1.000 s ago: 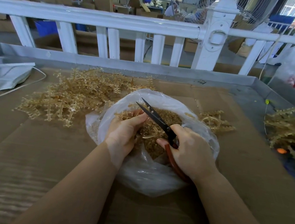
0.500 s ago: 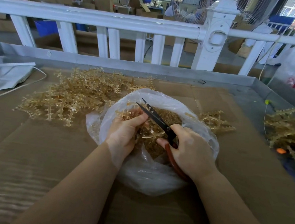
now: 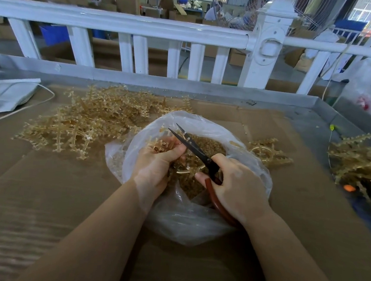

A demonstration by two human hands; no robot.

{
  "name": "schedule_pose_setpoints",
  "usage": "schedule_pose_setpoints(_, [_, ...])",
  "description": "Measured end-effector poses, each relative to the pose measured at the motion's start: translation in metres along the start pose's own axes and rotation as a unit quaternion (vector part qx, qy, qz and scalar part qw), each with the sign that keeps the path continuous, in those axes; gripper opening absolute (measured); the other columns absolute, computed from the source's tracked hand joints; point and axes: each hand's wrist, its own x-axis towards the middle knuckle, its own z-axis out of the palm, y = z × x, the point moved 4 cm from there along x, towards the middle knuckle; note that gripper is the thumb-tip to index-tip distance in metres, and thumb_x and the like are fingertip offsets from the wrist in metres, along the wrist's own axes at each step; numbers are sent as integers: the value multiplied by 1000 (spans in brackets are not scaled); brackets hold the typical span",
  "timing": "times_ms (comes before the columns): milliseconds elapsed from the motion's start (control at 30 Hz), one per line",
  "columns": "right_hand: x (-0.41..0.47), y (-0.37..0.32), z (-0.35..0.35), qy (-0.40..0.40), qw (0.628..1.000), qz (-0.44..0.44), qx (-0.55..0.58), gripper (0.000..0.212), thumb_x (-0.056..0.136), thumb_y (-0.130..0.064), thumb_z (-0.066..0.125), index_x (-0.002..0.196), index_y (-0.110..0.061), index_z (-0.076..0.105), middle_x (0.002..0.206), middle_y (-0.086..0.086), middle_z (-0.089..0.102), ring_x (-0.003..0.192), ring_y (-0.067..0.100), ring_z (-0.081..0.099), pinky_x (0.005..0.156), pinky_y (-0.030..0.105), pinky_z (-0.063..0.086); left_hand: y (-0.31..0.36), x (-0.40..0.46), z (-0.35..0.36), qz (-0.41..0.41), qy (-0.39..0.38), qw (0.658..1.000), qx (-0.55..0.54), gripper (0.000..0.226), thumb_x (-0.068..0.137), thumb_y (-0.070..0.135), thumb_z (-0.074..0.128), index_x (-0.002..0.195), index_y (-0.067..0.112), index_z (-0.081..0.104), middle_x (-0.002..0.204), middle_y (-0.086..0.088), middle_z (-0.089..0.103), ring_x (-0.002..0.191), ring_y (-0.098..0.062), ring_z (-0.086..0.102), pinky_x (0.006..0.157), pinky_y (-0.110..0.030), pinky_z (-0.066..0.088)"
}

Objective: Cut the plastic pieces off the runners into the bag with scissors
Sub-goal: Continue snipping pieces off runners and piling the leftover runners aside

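Bag [image 3: 196, 221] on cardboard [image 3: 42, 195], runner heap [image 3: 88, 123] behind-left, railing [image 3: 122, 24] beyond

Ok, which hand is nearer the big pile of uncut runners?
Left. The left hand sits over the bag, just right of the pile of uncut runners; the right hand, holding the scissors, is farther right.

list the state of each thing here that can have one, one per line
scissors: blades open, over the bag
plastic bag: mouth open, cut pieces inside
runner: held over the bag mouth
left hand: grips the runner
right hand: grips the scissor handles
pile of runners: loose heap left of the bag
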Motion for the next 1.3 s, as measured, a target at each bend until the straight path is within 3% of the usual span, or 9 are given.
schedule_pose_setpoints(200, [2, 1, 0, -7, 1000, -2, 17, 33, 82, -63, 45, 90, -31, 50, 75, -10, 52, 72, 10, 52, 60, 20, 33, -1, 0, 1, -3, -11, 1000, 13, 29, 56, 3, 73, 85, 8, 67, 81, -14, 71, 77, -27, 70, 75, -41, 58])
schedule_pose_setpoints(333, [4, 0, -1, -6, 999, -4, 46, 28, 84, -57, 52, 87, -29, 50, 69, -12, 48, 69, 9, 50, 59, 19, 31, 0, -1, 1, -16, -7, 1000, 18, 25, 66, -1, 71, 90, 6, 66, 81, -13, 71, 75, -26, 69, 67, -37, 60])
schedule_pose_setpoints(500, [5, -2, -2, -4, 999, -12, 52, 26, 85, -56, 52, 85, -30, 49, 66, -16, 45, 65, 0, 47, 57, 11, 28, 1, 0, 3, -38, -17, 999, 24, 20, 79, 0, 66, 99, 4, 64, 68, -6, 68, 60, -17, 67, 53, -27, 55])
schedule_pose_setpoints(667, [6, -2, -1, -7, 998, -16, 58, 26, 86, -53, 54, 84, -28, 47, 64, -15, 44, 62, 0, 46, 55, 13, 28, 1, 0, 2, -37, -22, 999, 33, 28, 80, 0, 66, 108, 2, 62, 77, -10, 67, 66, -20, 66, 56, -28, 57])
schedule_pose_setpoints(867, [9, -1, 0, -10, 998, -18, 59, 28, 88, -51, 55, 84, -25, 48, 63, -14, 44, 60, 4, 47, 54, 17, 31, 1, 2, 2, -34, -15, 999, 35, 14, 76, 0, 68, 89, 6, 65, 77, -11, 68, 71, -23, 65, 68, -35, 58])
schedule_pose_setpoints(1033, [8, -2, 0, -8, 998, -20, 54, 28, 87, -51, 55, 84, -25, 48, 62, -15, 43, 58, 3, 46, 52, 15, 29, 0, 1, 2, -46, -20, 998, 37, 33, 73, 4, 68, 106, 2, 63, 80, -12, 63, 76, -25, 61, 71, -35, 56])
schedule_pose_setpoints(1100, [8, -3, 0, -5, 998, -24, 51, 27, 87, -50, 56, 83, -25, 48, 61, -15, 43, 58, 5, 47, 52, 14, 29, 0, 1, 2, -55, -27, 997, 36, 26, 79, 6, 64, 105, 2, 64, 78, -9, 63, 75, -23, 61, 72, -33, 54])
schedule_pose_setpoints(1200, [8, -2, 0, -5, 999, -23, 48, 29, 88, -51, 56, 86, -22, 52, 64, -13, 47, 61, 10, 51, 55, 19, 33, 0, 1, 4, -56, -28, 998, 22, 4, 85, 11, 62, 84, 8, 65, 65, -2, 64, 60, -16, 61, 58, -24, 54])
schedule_pose_setpoints(1300, [8, -2, 0, -4, 998, -24, 52, 29, 88, -50, 56, 86, -22, 51, 64, -14, 46, 60, 9, 51, 54, 17, 32, 0, 2, 5, -45, -23, 999, 4, 9, 86, 6, 62, 77, 8, 62, 54, 0, 63, 44, -10, 60, 43, -17, 47])
